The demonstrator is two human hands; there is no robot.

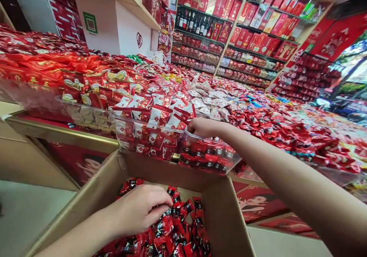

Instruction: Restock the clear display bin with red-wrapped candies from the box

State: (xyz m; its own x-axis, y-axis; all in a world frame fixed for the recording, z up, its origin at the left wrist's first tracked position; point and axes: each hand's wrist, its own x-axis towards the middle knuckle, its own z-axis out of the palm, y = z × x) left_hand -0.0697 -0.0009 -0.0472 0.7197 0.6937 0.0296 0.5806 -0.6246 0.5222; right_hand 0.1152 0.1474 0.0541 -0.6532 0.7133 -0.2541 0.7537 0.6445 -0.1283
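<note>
A cardboard box (pixel 229 211) stands below the display, with many small red-and-black wrapped candies (pixel 177 234) in its bottom. Inside it, my left hand (pixel 143 207) is over the candies, fingers curled and thumb drawn close to them; whatever they hold is hidden. My right hand (pixel 203 127) dips over the rim of a clear plastic bin (pixel 210 153), which contains similar dark-and-red candies. Its fingers are mostly hidden behind the rim, so their grip cannot be seen. Left of that bin, another clear bin (pixel 149 136) is full of red-and-white packets.
Bins of red durian-labelled packets (pixel 94 85) stand to the left. Heaps of red wrapped sweets (pixel 286 130) spread to the right. Shelves (pixel 212 20) at the back carry red boxes and bottles. A gold-edged counter front (pixel 65 130) runs behind the box.
</note>
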